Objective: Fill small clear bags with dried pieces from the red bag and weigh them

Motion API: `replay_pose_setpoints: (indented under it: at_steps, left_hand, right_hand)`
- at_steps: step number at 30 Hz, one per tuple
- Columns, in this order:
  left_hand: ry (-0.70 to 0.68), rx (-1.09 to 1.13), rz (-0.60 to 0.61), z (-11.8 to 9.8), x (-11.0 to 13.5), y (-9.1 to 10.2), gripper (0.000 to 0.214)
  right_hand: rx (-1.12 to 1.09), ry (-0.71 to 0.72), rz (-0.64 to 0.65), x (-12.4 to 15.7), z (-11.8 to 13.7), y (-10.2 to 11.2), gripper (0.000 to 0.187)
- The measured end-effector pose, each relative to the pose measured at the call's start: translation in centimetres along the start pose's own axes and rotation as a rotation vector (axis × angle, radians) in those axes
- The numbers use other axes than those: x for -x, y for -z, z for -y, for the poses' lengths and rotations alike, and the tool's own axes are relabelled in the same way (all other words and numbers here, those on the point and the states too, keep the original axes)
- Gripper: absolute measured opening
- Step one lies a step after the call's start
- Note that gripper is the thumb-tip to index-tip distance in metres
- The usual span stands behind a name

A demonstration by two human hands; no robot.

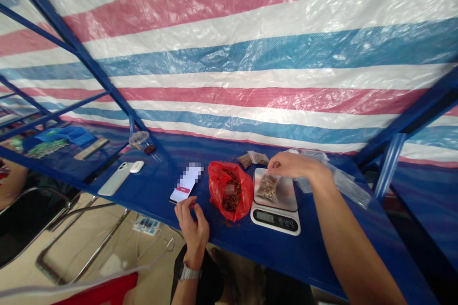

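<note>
My right hand [291,164] reaches over the kitchen scale [275,219], its fingers pinched at the top of a small clear plastic bag [267,188]. Brownish dried bits fill that bag, which rests on the scale's metal plate. The digits on the display are too blurred to read. Left of the scale stands an open red plastic bag [214,181] with dark reddish-brown pieces and a small pale object inside. My left hand [193,226], wearing a metal watch, holds nothing; its fingers are loosely bent and apart, by the near end of a lit phone [182,192].
Two small filled bags [250,158] lie behind the scale. Flat clear plastic bags [350,189] are spread on the right of the blue table [225,243]. A pale phone [115,179], white case [136,167] and clear cup [140,139] sit left. Blue metal posts [390,164] flank the table.
</note>
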State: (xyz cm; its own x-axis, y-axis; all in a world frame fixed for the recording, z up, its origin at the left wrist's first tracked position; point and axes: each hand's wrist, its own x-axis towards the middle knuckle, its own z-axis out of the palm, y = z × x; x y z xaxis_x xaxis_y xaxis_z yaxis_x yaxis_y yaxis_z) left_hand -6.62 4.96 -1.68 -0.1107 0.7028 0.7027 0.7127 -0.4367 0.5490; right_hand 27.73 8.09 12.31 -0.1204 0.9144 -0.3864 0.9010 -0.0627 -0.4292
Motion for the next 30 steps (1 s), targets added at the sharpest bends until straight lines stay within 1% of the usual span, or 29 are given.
replay_pose_setpoints:
  at_steps: [5,7,9,10,12,13,14,15,16,18,20,22,25,27,30]
  left_hand:
    - [-0.025,0.011,-0.012,0.2,-0.1,-0.2,0.014]
    - [-0.039,0.02,-0.023,0.1,-0.2,-0.1,0.013]
    - [-0.045,0.037,-0.05,-0.7,-0.2,0.3,0.012]
    - [-0.04,0.054,-0.065,-1.4,0.0,0.6,0.012]
    - [0.003,0.104,-0.075,-3.7,0.5,1.3,0.011]
    - [0.041,0.145,-0.03,-5.2,0.8,1.6,0.011]
    - [0.081,0.187,0.056,-6.8,1.2,1.8,0.014]
    - [0.148,0.215,0.156,-8.3,1.6,1.9,0.02]
    - [0.224,0.245,0.253,-9.8,1.9,1.9,0.031]
    - [0.4,0.325,0.34,-12.2,2.3,1.5,0.053]
    - [0.545,0.442,0.402,-13.5,2.3,0.8,0.064]
    - [0.665,0.558,0.436,-13.7,2.2,0.0,0.067]
    - [0.783,0.701,0.471,-13.0,2.0,-1.0,0.059]
    - [0.835,0.7,0.47,-12.4,2.2,-1.3,0.054]
    - [0.873,0.63,0.425,-11.7,2.5,-1.4,0.057]
  right_hand:
    - [0.033,-0.015,0.035,-0.5,0.0,-0.3,0.021]
    - [0.039,0.008,0.028,-0.4,0.0,-0.2,0.019]
    - [0.002,0.099,0.007,0.2,0.4,0.0,0.016]
    - [-0.028,0.166,-0.004,0.6,0.9,0.1,0.015]
    - [-0.078,0.309,-0.021,1.6,2.1,0.3,0.015]
    - [-0.091,0.371,-0.027,2.1,2.9,0.4,0.015]
    - [-0.098,0.425,-0.036,2.5,3.7,0.4,0.016]
    - [-0.104,0.475,-0.044,2.8,4.6,0.3,0.017]
    - [-0.108,0.512,-0.047,3.0,5.5,0.0,0.017]
    - [-0.112,0.56,-0.024,2.9,7.1,-0.7,0.02]
    - [-0.108,0.587,0.004,2.3,8.3,-1.7,0.022]
    - [-0.078,0.603,-0.008,1.5,9.0,-2.9,0.022]
    - [0.032,0.608,-0.072,0.2,9.5,-4.5,0.021]
    - [0.096,0.599,-0.084,-0.4,9.6,-5.3,0.02]
    - [0.143,0.572,-0.058,-1.1,9.7,-6.1,0.02]
